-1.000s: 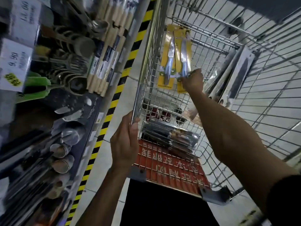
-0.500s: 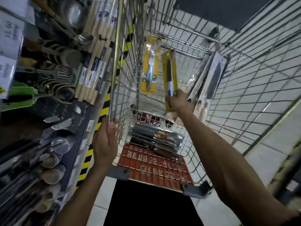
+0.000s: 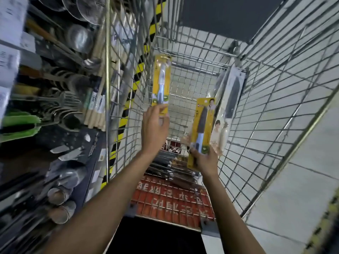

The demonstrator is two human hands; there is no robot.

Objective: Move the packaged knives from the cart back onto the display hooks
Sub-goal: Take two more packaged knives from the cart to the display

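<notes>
Two yellow-carded knives are shown lifted inside the wire cart (image 3: 275,110), one in each hand. The left hand (image 3: 155,128), which half a second earlier rested on the cart's left rim, has been brought into the basket and is now closed on the lower edge of the far yellow knife pack (image 3: 161,83), held upright near the left wall. The right hand (image 3: 204,160) is closed around the handle end of the near yellow knife pack (image 3: 200,132), which has been drawn nearer and turned so that its printed face is seen; a second ago both packs were held together in this hand. A larger white-carded knife pack (image 3: 232,99) is seen leaning against the right wall of the cart, and further dark packs (image 3: 170,169) lie on the basket floor above the red child-seat panel (image 3: 170,204). The display rack (image 3: 60,99), crowded with utensils, stands to the left, well apart from both held packs. The pair is judged to have been split for separate hanging; transfer to the hooks is not yet begun, and several packs remain in the cart.
</notes>
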